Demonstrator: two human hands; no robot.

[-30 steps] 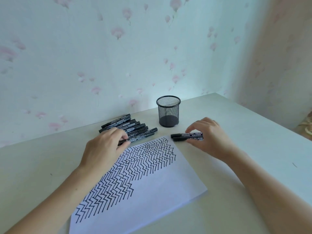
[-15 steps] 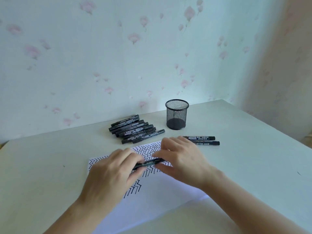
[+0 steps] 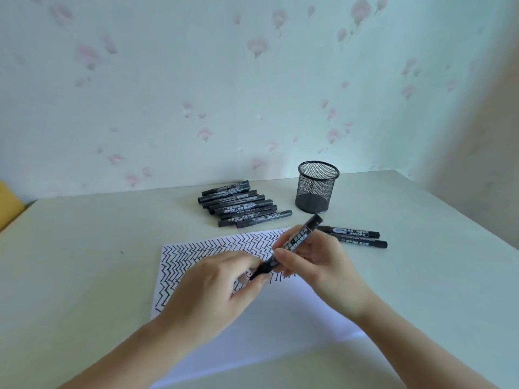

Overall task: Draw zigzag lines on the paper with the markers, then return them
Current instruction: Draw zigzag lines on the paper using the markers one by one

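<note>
A black marker [image 3: 299,239] is held tilted above the white paper [image 3: 280,327], whose upper part is covered in black zigzag lines. My right hand [image 3: 320,265] grips the marker's barrel. My left hand [image 3: 213,287] pinches its lower cap end. A row of several black markers [image 3: 241,204] lies behind the paper. Two more markers [image 3: 355,237] lie to the right of my right hand. A black mesh pen cup [image 3: 316,187] stands behind them, and no marker shows inside it.
The pale table [image 3: 84,262] runs to a wall with pink flower wallpaper at the back. Its right edge slants down past the pen cup. A yellow object [image 3: 8,203] shows at the far left edge.
My left hand took a marker from the row and brought it over the paper. My right hand left the two markers on the table and took hold of the barrel. The marker now tilts up.
</note>
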